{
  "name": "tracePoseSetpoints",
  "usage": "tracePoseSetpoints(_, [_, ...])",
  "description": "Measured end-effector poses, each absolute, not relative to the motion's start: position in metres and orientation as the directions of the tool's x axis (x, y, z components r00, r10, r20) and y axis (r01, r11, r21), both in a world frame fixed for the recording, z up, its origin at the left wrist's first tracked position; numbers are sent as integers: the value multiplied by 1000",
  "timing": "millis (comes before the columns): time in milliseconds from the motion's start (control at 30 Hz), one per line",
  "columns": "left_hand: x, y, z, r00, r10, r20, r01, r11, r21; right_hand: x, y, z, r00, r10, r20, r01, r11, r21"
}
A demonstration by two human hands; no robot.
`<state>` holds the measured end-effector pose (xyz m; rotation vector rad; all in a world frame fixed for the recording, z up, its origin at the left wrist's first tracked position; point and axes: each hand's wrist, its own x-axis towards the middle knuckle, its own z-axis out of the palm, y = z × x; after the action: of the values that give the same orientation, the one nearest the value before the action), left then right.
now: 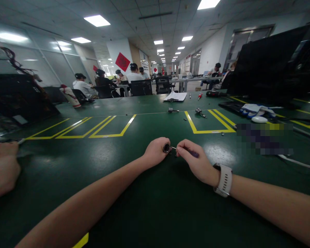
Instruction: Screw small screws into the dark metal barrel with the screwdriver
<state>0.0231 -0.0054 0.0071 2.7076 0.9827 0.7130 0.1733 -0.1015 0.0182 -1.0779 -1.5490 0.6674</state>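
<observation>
Near the middle of the green table, my left hand [157,151] is closed round a small dark cylindrical part [166,148], its round open end facing right. My right hand [195,160], with a pale watch on the wrist, grips a thin screwdriver-like tool with a dark purple handle [195,154]. The tool's metal shaft points left and reaches the rim of the part; whether its tip is inside cannot be made out. Tiny dark pieces lie on the table just beneath the hands.
Two metal parts [173,110] [200,112], papers [175,96], a red tool [200,96] and gloves [257,111] lie further back. A monitor [268,65] stands right. Another person's hand [3,168] rests at the left edge. Yellow tape [105,136] marks the table [113,186].
</observation>
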Motion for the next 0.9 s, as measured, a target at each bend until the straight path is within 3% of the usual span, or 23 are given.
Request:
tracePoseSetpoints(100, [23, -6, 8, 684, 625, 377, 542, -781, 311, 176, -98, 16, -31, 906, 422, 232, 417, -878])
tracePoseSetpoints(333, [22, -3, 5, 688, 603, 405, 502, -797, 336, 179, -87, 9, -37, 962, 271, -126, 264, -956])
tracePoseSetpoints(400, [22, -3, 5, 677, 615, 405, 510, -788, 346, 178, -89, 10, -3, 953, 303, -105, 301, -948])
tracePoseSetpoints(567, [22, -5, 7, 690, 610, 389, 525, -792, 311, 174, -101, 18, 25, 909, 417, 193, 404, -894])
tracePoseSetpoints(667, [22, -6, 8, 713, 589, 381, 517, -808, 282, 173, -102, 18, 15, 908, 419, 216, 406, -888])
tracePoseSetpoints(800, [22, -6, 7, 726, 566, 392, 483, -824, 295, 178, -91, 14, 37, 959, 282, -99, 284, -954])
tracePoseSetpoints(900, [22, -4, 6, 730, 549, 408, 438, -833, 337, 181, -82, 10, 19, 993, 119, -348, 118, -930])
